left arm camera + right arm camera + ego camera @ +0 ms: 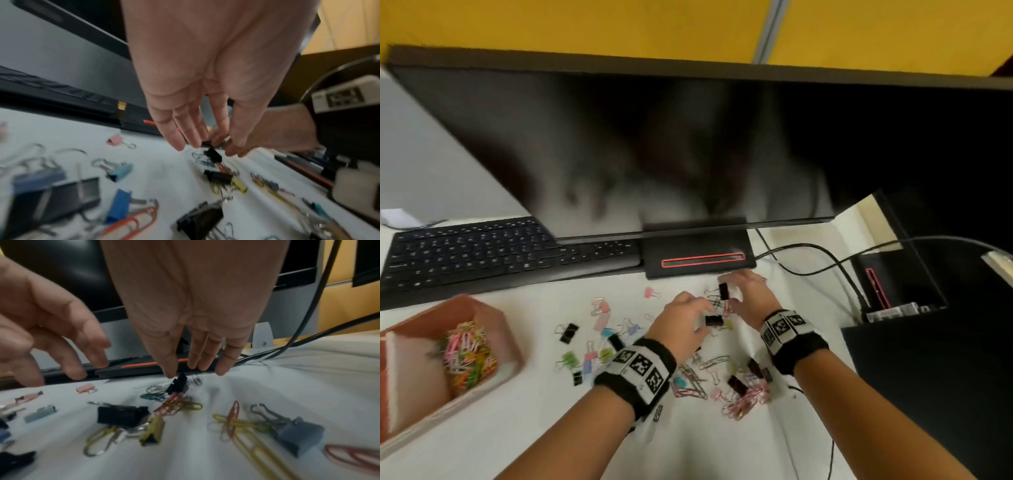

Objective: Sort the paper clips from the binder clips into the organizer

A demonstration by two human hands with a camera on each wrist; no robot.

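Head view gives me the best count: I make out six black binder clips (569,333) on the white table (551,428), among pink, blue and green ones too blurred to number, plus loose paper clips (714,362) in pink, yellow, red and green that I cannot count. One pink organizer (498,320) sits at the left edge, and its near compartment holds a heap of mixed-colour paper clips; the other compartments I see hold nothing I can make out. The clip both hands reach for is a small black binder clip (723,291), standing tilted on the table just before the monitor base (698,255), with its wire handles and some green and red paper clips tangled beside it. My left hand (683,325) hovers over the pile with fingers spread and relaxed, grasping nothing; a second black clip lies just beyond its fingertips. My right hand (748,296) has straight, slightly parted fingers (171,365) pointing down; from the right wrist view the thumb tip comes right to the top of the black clip, though I cannot tell if it touches. Neither hand has closed on anything.
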